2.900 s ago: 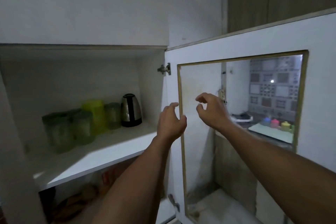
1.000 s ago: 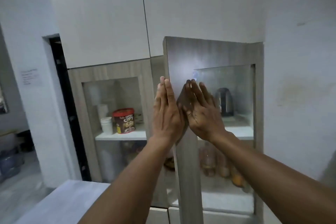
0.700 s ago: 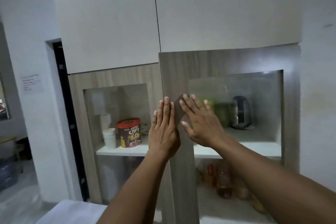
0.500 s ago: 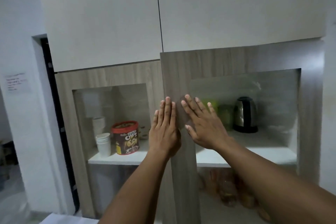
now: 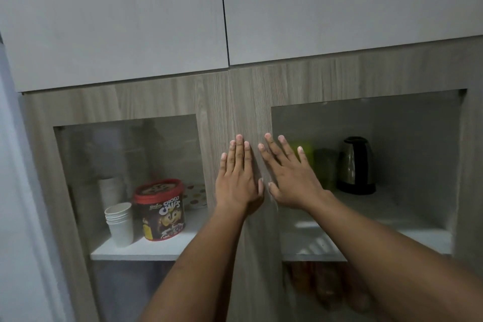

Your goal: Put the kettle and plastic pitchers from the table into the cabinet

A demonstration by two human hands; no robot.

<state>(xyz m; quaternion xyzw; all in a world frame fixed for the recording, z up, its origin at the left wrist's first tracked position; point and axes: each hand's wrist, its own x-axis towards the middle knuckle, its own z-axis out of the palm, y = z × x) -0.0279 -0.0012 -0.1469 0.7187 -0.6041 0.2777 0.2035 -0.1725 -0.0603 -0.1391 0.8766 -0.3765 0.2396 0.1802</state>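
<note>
Cabinet: two wood-grain doors with glass panes, both flush, seam running down the middle. Right compartment, behind glass: kettle upright on the white shelf toward the back right; green plastic pitchers just beside it at its 9 o'clock, the brighter green one partly hidden by the right hand. Count of pitchers not clear through the glass. Left compartment: red-lidded Choco Chips tub on its shelf, stack of white paper cups touching or just beside the tub at 9 o'clock, a second cup stack behind, a dotted item behind the tub, too dim to identify. Lower shelves: blurry, orange-brown jars or bottles, cannot tell more. Kettle sits at 3 o'clock from the right hand's fingertips, apart, glass in between. Left hand: flat, fingers straight and together, palm on the wood frame just left of the seam, gripping nothing. Right hand: flat, fingers spread wide, palm on the right door's frame, outer fingers overlapping the pane edge, gripping nothing. Thumbs nearly touch at the seam.
</note>
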